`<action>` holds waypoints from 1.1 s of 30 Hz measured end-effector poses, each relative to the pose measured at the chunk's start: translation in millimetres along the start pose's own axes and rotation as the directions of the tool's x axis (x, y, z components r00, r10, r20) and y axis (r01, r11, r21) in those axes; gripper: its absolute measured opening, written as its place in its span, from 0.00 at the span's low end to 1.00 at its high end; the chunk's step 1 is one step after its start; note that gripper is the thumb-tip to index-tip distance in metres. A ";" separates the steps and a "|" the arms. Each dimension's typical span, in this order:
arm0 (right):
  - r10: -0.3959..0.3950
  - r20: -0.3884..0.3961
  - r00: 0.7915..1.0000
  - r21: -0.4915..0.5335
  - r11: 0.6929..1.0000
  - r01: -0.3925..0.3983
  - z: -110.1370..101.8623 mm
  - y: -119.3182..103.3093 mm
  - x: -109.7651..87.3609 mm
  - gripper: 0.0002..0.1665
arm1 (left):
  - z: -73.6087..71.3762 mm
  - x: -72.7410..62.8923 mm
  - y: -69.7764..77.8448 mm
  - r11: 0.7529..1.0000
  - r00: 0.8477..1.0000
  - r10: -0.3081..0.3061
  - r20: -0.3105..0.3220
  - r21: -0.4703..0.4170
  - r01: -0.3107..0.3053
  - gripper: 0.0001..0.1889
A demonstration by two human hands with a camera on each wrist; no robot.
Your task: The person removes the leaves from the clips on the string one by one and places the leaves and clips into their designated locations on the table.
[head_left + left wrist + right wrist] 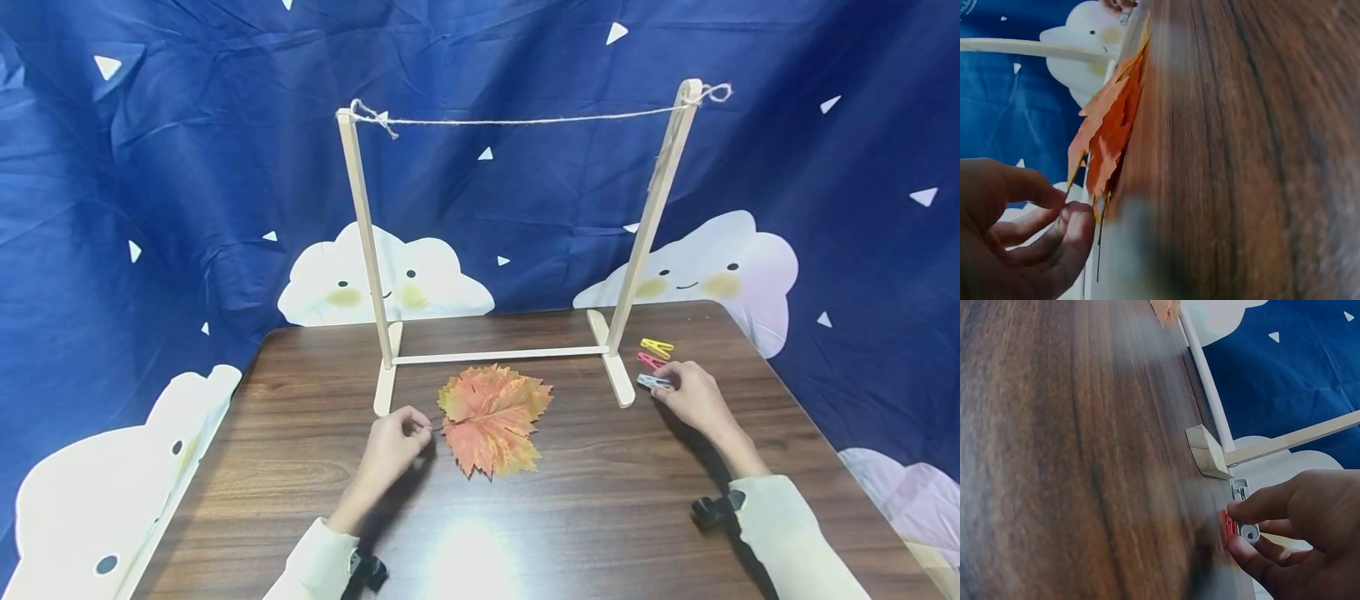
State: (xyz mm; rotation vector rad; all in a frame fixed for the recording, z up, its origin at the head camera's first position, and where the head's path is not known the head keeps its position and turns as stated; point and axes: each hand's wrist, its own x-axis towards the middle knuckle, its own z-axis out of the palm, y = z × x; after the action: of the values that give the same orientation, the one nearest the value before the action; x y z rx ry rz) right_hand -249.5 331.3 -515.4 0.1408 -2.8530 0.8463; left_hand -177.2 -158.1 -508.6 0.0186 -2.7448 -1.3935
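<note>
My left hand [397, 440] pinches the thin stem of an orange-and-yellow artificial maple leaf [491, 417] between thumb and fingertips. In the left wrist view, the held leaf [1100, 115] is tilted up over another orange leaf [1110, 150], whose own stem [1099, 244] hangs beside my fingers. Over at the right, my right hand [690, 393] pinches a pale blue-grey clothespin [652, 382] at its end. A red clothespin [649, 360] and a yellow clothespin [657, 347] lie just beyond it. The right wrist view shows the red clothespin [1229, 529] close against my fingertips.
Behind the leaves stands a wooden frame [501, 356] on two feet, with a string [517, 122] tied between its posts. The brown wooden table [570, 517] reaches back to a blue curtain [517, 50] printed with clouds.
</note>
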 end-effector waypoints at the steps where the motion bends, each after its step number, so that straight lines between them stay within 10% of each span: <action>1: 0.000 0.000 1.000 0.003 1.000 0.000 0.2 0.2 -0.1 0.18 | -0.3 -0.3 0.2 1.000 1.000 0.004 0.022 0.016 -0.005 0.04; 6: 0.014 0.011 1.000 0.001 1.000 -0.014 0.9 -0.5 0.4 0.17 | 0.1 0.2 -2.7 0.982 0.994 0.072 0.083 0.168 -0.085 0.05; 16: 0.036 0.027 0.999 -0.013 0.999 -0.036 4.3 3.3 -0.8 0.20 | 2.2 -1.8 -7.1 0.864 0.963 0.249 0.103 0.425 -0.269 0.06; 33: 0.048 0.035 0.998 -0.009 0.999 -0.047 2.1 2.2 -1.5 0.23 | -3.2 1.3 -7.2 0.909 0.977 0.191 0.094 0.359 -0.212 0.06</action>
State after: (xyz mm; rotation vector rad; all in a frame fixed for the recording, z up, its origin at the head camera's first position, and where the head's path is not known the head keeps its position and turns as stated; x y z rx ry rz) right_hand -248.5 332.1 -518.5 0.0881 -2.9032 0.8489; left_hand -178.4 -165.0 -512.4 -0.2832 -2.9102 -0.8279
